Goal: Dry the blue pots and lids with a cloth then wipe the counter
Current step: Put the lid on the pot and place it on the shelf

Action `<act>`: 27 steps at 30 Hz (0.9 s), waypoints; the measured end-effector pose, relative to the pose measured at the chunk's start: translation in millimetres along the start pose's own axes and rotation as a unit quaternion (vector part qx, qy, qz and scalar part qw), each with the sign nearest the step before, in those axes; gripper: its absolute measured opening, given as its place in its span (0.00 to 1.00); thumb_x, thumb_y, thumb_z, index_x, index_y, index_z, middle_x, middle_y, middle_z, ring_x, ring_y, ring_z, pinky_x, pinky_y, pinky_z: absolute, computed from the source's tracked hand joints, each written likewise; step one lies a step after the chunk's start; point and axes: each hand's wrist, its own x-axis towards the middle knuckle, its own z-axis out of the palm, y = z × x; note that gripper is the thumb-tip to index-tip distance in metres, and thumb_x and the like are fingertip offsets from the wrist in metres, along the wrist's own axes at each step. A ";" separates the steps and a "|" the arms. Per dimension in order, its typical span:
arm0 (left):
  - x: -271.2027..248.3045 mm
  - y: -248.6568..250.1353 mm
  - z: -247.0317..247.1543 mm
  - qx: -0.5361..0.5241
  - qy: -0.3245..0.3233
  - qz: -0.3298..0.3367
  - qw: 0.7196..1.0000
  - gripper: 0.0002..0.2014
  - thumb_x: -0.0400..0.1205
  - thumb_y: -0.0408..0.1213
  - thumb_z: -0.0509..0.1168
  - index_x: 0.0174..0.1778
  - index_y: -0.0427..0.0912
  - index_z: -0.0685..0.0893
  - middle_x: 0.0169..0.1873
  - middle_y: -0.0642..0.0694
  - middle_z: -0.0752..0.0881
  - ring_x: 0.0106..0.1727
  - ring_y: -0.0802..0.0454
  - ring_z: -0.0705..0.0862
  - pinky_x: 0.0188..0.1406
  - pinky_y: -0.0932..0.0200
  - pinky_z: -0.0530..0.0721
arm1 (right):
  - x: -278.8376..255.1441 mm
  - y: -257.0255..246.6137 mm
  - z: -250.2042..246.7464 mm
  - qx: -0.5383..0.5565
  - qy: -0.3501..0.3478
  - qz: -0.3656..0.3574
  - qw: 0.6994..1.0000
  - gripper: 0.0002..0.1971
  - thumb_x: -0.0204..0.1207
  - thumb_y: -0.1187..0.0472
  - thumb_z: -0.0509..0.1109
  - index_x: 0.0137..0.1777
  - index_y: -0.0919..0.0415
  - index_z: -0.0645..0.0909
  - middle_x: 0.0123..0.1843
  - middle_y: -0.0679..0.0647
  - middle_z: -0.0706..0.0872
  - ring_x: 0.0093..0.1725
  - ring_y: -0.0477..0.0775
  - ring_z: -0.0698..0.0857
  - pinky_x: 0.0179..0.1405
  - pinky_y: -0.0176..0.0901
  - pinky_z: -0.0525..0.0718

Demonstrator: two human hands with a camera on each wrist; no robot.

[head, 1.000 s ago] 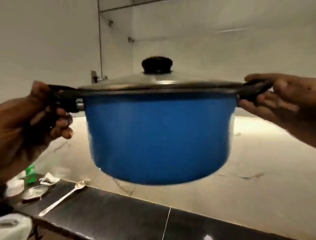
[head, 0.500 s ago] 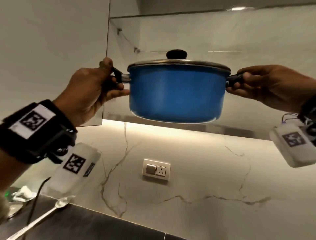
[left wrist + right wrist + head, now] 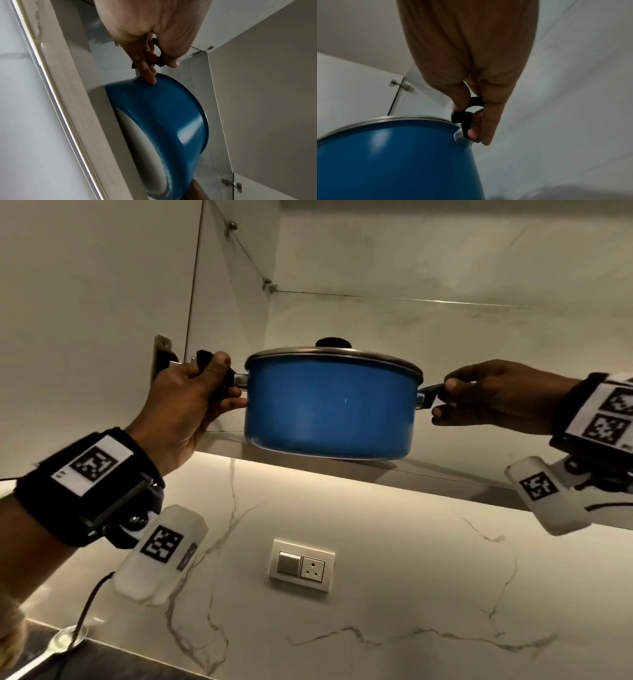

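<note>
- head view: the blue pot (image 3: 329,409), with its lid (image 3: 334,354) on, now sits at the open wall cabinet's bottom shelf (image 3: 445,477), its base on or just over the front edge. a second ago it hung low over the counter and close to the camera; half a second ago it was up in front of the cabinet, below shelf level. the left hand (image 3: 185,402) grips the left black handle with fingers curled under and thumb on top. the right hand (image 3: 493,395) pinches the right handle, its lower fingers straighter beneath. a spoon (image 3: 65,640) lies on the dark counter (image 3: 113,666) far below, and a wall socket (image 3: 301,565) sits on the marble backsplash.
- left wrist view: the pot's pale base meets the shelf's front lip (image 3: 73,108), so it looks partly landed. one finger lies straight along the pot wall and the rest curl round the handle.
- right wrist view: thumb and fingers pinch the black loop handle (image 3: 467,116), the steel rim just beside it.
- judgement: this pot seems dried and is being stowed. sliding it further in and letting go comes next, then any remaining pots and the counter wipe.
</note>
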 end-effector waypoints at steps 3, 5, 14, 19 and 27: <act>1.5 -7.4 1.4 0.005 -0.028 0.012 1.000 0.11 0.85 0.38 0.66 0.60 0.38 0.81 0.51 0.42 0.89 0.48 0.53 0.91 0.45 0.66 0.90 | 13.9 4.2 8.6 -0.041 0.003 0.031 0.999 0.16 0.85 0.64 0.63 0.68 0.73 0.77 0.63 0.69 0.85 0.56 0.62 0.90 0.51 0.52 0.90; -1.2 -13.0 -0.2 0.005 -0.019 0.010 1.000 0.23 0.80 0.40 0.70 0.70 0.36 0.77 0.58 0.39 0.89 0.57 0.50 0.91 0.52 0.63 0.91 | 20.9 5.4 16.3 -0.066 0.017 0.045 0.997 0.20 0.85 0.64 0.64 0.74 0.71 0.72 0.62 0.70 0.85 0.52 0.62 0.91 0.46 0.50 0.91; -55.8 -59.9 12.0 0.460 -0.170 0.307 0.815 0.31 0.82 0.61 0.59 0.82 0.55 0.71 0.87 0.54 0.56 0.87 0.56 0.54 0.82 0.64 0.56 | -1.1 -38.6 43.6 -0.564 -0.009 0.001 0.826 0.53 0.56 0.28 0.65 0.84 0.48 0.63 0.71 0.57 0.83 0.47 0.55 0.91 0.60 0.54 0.87; -60.9 -75.3 17.8 0.503 -0.195 0.313 0.782 0.34 0.86 0.62 0.52 0.89 0.56 0.56 0.89 0.54 0.42 0.89 0.53 0.36 0.86 0.46 0.48 | -17.2 -58.4 68.1 -0.596 -0.017 -0.167 0.785 0.32 0.67 0.31 0.68 0.69 0.43 0.80 0.50 0.43 0.92 0.30 0.41 0.89 0.48 0.45 0.83; -48.9 -77.7 16.1 0.535 -0.236 0.274 0.763 0.34 0.85 0.65 0.45 0.88 0.60 0.54 0.89 0.57 0.39 0.88 0.54 0.34 0.87 0.42 0.45 | 14.8 -61.9 77.2 -0.622 -0.005 -0.181 0.762 0.21 0.74 0.44 0.75 0.66 0.48 0.85 0.47 0.49 0.93 0.40 0.46 0.87 0.62 0.50 0.82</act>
